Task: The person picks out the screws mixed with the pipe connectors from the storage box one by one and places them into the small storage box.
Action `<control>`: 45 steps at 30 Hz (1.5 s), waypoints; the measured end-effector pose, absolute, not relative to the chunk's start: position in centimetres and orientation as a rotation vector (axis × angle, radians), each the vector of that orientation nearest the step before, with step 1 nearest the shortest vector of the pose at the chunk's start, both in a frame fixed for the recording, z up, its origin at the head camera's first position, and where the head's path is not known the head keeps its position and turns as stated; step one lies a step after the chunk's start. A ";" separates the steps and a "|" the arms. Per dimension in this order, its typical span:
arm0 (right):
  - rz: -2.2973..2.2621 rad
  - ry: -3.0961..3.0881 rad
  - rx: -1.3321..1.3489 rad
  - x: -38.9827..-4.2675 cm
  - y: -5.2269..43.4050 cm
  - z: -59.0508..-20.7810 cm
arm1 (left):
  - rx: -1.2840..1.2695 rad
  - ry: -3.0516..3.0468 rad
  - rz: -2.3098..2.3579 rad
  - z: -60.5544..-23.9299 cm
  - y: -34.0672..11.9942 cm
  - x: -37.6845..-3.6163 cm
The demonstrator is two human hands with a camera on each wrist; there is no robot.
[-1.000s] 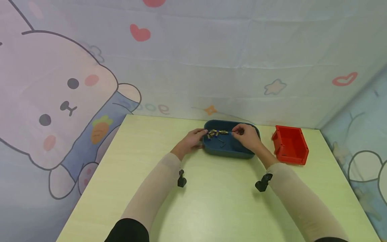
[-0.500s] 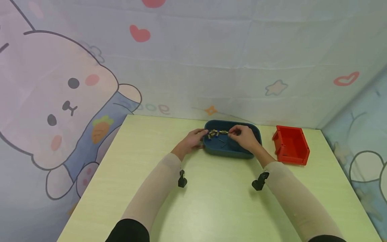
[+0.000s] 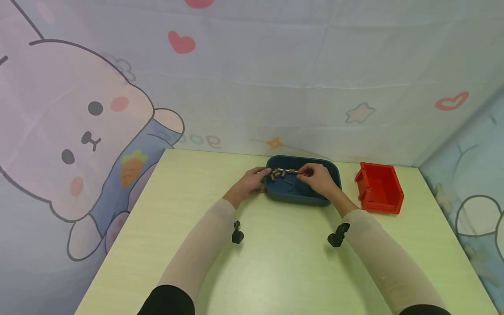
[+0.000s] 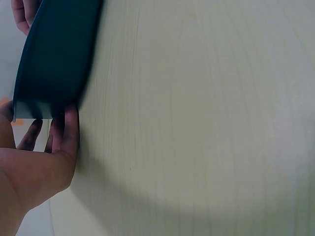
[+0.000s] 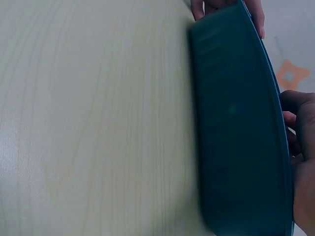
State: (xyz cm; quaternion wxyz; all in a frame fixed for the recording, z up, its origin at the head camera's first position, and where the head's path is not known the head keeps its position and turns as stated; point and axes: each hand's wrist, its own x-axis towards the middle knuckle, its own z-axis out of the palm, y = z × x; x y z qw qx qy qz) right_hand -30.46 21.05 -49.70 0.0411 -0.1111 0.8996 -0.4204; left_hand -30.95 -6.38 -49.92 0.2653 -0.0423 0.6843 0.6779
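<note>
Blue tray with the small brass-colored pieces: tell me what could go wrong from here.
The left hand grips one end of the blue tray, so a tug might slide or tip it. The right hand has its fingertips at the brass-colored pieces, and could scatter them. The thin pins lying close by may get knocked or mixed in.

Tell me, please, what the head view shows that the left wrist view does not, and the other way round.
Only the head view: the red bin, the brass-coloured pieces inside the blue tray, and both sleeves.

Only the left wrist view: a close look at the lower fingers of the left hand against the tray's outer end.

Both: the tray's outer wall, the left hand, at least part of the right hand, the table and the pale backdrop.
</note>
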 end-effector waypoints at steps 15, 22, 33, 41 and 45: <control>-1.199 2.768 -0.380 -30.4 20.9 -50.0 | -0.110 1.852 1.839 -50.1 -6.5 -30.9; -1.186 2.751 -0.402 -30.1 20.9 -50.2 | -0.116 1.846 1.842 -50.2 -6.4 -30.8; -1.143 2.732 -0.429 -30.0 20.6 -49.8 | -0.112 1.847 1.845 -50.1 -6.5 -30.9; -1.122 2.717 -0.465 -30.1 20.4 -49.7 | -0.123 1.852 1.841 -50.1 -6.5 -31.1; -1.119 2.707 -0.464 -30.2 20.3 -49.7 | -0.122 1.852 1.837 -50.1 -6.5 -31.1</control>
